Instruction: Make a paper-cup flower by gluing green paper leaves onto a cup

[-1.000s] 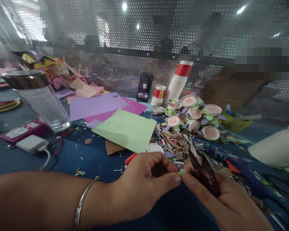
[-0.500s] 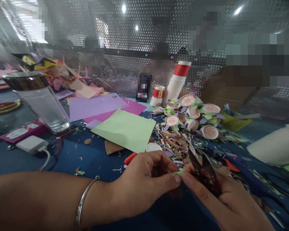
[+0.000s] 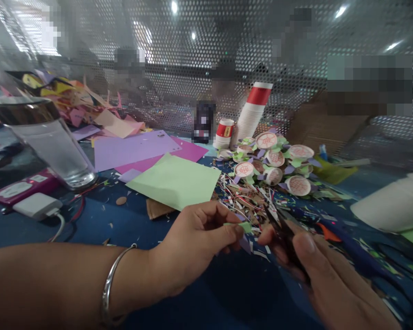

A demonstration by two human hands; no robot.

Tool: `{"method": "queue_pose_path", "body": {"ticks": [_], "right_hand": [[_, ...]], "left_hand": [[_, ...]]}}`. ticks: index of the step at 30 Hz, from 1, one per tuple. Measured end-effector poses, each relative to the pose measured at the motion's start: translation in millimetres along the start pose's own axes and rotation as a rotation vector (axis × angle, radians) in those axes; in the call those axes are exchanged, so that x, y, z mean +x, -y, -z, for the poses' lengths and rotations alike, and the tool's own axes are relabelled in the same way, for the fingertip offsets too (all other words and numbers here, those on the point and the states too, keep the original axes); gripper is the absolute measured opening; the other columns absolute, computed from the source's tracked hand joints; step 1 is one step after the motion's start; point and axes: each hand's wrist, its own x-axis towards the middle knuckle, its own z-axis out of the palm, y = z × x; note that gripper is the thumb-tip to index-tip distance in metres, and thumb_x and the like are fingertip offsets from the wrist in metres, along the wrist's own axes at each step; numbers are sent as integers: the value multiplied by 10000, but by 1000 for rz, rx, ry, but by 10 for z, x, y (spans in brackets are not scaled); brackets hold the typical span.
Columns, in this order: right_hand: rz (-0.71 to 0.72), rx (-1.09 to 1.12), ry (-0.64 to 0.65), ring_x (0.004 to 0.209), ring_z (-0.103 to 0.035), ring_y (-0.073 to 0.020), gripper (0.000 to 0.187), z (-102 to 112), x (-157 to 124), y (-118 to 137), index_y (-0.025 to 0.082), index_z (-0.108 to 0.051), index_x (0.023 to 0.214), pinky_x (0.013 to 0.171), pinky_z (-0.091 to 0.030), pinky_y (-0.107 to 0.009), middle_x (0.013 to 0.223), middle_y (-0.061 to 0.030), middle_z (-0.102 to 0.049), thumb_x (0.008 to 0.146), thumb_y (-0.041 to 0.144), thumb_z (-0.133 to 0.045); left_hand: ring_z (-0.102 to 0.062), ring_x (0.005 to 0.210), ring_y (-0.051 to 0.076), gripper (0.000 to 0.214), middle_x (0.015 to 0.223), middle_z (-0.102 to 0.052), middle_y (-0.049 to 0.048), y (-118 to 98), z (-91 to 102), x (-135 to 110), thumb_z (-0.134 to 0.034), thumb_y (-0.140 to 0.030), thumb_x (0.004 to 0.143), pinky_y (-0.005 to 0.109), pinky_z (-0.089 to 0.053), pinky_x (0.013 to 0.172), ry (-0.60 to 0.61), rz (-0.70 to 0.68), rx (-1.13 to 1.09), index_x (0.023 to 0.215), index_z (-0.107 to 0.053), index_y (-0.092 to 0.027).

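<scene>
My left hand (image 3: 192,250), with a silver bangle on its wrist, pinches a small piece of green paper (image 3: 245,227) between thumb and fingers. Just to the right, my right hand (image 3: 326,275) is closed around dark scissors (image 3: 285,236). Their blades point up and away from me, and most of the handle is hidden by the fingers. A gap separates the scissors from the green piece. Behind my left hand lies a larger green paper sheet (image 3: 177,181). Beyond my right hand is a heap of paper scraps (image 3: 244,197).
Decorated cup bottoms (image 3: 243,169) with paper tabs are piled behind the scraps. A leaning stack of paper cups (image 3: 251,112) stands at the back. To the left are a glass of water (image 3: 55,149) and a white plug adapter (image 3: 37,205). More white cups (image 3: 392,206) lie at right.
My hands have moved apart: the left went slightly left and up with the green paper, while the right let go of it and keeps the scissors. The view has shifted slightly.
</scene>
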Motion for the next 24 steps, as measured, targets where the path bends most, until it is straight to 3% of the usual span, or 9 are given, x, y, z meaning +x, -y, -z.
{"method": "queue_pose_path", "body": {"ticks": [6,14,20,24], "right_hand": [[103,20,198,645,-638,-180,366,17,119,99,304,-683,846,547,-550,-243,691,-1,-648,1019,569,-500],[119,-28,303,704,-667,-181,341,59,180,80,282,-660,855,570,-553,-230,715,-3,-639,1028,526,-497],[78,-40,359,760,-694,-192,384,71,164,102,257,-626,834,531,-522,-232,803,-26,-685,1030,549,-474],[116,-59,343,691,-669,-182,371,71,156,106,271,-619,806,528,-516,-233,685,0,-612,1035,526,-477]], "left_hand": [[-561,586,60,183,653,-652,-29,9,14,24,-832,-238,780,182,-428,565,-10,-24,-68,811,-685,-134],[-586,606,68,189,675,-672,-23,22,32,1,-849,-250,775,184,-450,583,-2,-46,-86,842,-711,-140],[-558,550,44,161,601,-654,-43,-22,4,-14,-852,-204,780,163,-364,496,22,-12,-84,806,-706,-140],[-557,552,38,279,601,-659,-40,-40,-13,-23,-920,-290,713,155,-359,492,50,-3,-110,779,-700,-131]]}}
